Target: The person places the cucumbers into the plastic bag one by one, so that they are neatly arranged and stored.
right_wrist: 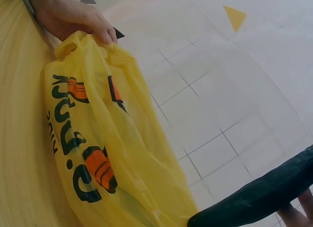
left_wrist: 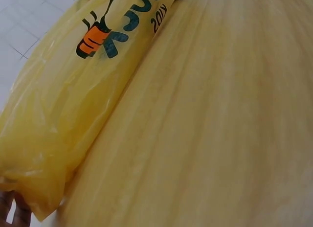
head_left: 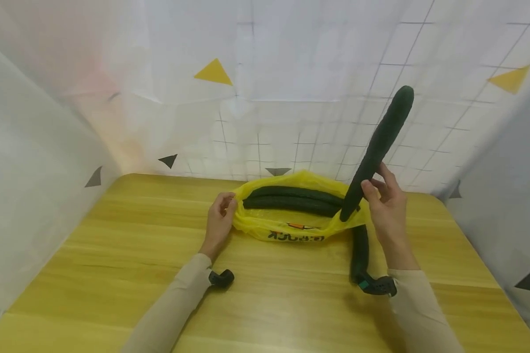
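My left hand (head_left: 219, 220) pinches the left edge of a yellow plastic bag (head_left: 253, 231) with dark printing on its front. Two dark green cucumbers (head_left: 291, 200) lie side by side inside, showing through the mouth. Above the bag's right end my right hand (head_left: 387, 208) grips another cucumber (head_left: 382, 139) between thumb and fingers. This cucumber slants up to the right, its lower tip overlapping the bag's right rim. In the right wrist view that tip (right_wrist: 210, 218) is right at the bag's edge. A further cucumber (head_left: 359, 247) lies on the table, partly hidden by the bag.
The wooden table (head_left: 265, 304) carries the bag near its back edge. White sheeting with grid lines (head_left: 287, 127) and triangular markers hangs behind and at both sides. Each wrist wears a black device (head_left: 221, 278), and the right one overlaps the table cucumber's near end.
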### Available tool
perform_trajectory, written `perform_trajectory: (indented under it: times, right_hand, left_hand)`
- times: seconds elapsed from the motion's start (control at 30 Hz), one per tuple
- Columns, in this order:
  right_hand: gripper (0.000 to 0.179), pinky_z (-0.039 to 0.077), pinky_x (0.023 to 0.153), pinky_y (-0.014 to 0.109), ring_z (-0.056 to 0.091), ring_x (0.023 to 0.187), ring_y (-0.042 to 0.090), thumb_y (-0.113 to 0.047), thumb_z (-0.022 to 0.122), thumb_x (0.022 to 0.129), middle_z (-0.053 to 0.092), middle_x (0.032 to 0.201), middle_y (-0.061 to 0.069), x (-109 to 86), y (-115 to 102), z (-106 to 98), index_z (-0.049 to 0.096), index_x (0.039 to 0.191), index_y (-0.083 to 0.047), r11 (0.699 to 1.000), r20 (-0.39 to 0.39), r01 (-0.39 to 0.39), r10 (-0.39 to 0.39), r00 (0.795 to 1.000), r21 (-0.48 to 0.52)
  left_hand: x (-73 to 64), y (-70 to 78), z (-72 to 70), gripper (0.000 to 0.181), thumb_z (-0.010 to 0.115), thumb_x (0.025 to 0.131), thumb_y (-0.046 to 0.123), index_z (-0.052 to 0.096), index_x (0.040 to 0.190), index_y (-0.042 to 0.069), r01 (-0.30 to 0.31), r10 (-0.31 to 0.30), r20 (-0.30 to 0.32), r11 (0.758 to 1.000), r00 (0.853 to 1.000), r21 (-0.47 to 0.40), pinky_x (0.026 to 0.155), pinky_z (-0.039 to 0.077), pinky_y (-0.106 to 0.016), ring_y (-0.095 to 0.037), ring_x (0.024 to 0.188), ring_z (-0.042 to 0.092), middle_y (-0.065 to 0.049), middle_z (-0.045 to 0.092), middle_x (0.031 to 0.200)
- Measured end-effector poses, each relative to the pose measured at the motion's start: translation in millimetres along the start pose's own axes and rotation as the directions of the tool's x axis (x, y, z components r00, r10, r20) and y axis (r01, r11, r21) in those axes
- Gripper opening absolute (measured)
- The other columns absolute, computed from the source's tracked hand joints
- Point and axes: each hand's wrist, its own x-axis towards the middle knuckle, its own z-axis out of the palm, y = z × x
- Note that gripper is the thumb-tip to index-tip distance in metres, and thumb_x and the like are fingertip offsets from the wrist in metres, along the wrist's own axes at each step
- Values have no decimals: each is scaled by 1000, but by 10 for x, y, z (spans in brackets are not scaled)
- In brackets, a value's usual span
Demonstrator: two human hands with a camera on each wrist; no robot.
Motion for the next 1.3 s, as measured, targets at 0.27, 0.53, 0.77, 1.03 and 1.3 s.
perform_trajectory:
  times: [0.27,0.53,0.77,1.03,1.3]
  right_hand:
    - [51,48,90,15,56,108,18,0,58,91,50,133,6,-31,-3,84,48,139,-15,997,-25,46,-44,999,63]
    - [51,50,91,25,57,101,21,8,53,90,52,129,16,-38,-157,191,47,138,-7,965,-62,199,-191,980,173]
    - [51,49,93,25,57,104,21,5,54,91,50,133,14,-78,-117,203,45,140,-8,970,-48,165,-159,986,180]
    - [51,48,93,20,56,112,16,5,55,91,56,126,7,-112,-7,275,45,139,-9,989,28,131,-133,991,64]
    - [53,49,90,17,56,111,14,9,56,89,55,124,0,-120,181,302,44,139,-5,986,80,166,-166,983,11]
  left_hand:
    - [9,-9,17,27,51,98,18,57,118,2,4,-4,-1,1000,1000,8,73,45,-23,-13,85,55,-18,64,101]
    - [16,-1,-16,26,51,98,18,57,118,1,-10,10,-16,1000,1000,18,70,43,-21,-9,82,54,-18,64,100]
    - [10,20,-6,27,52,98,20,57,118,2,15,-15,-7,1000,1000,11,74,44,-21,-9,86,55,-17,64,101]
    - [8,8,-12,27,51,98,21,58,118,4,33,-33,-5,999,999,0,74,44,-21,-8,85,55,-15,63,101]
    - [-1,-4,-16,28,51,98,23,57,119,5,28,-28,10,1000,1000,-5,73,45,-22,-14,86,55,-15,63,102]
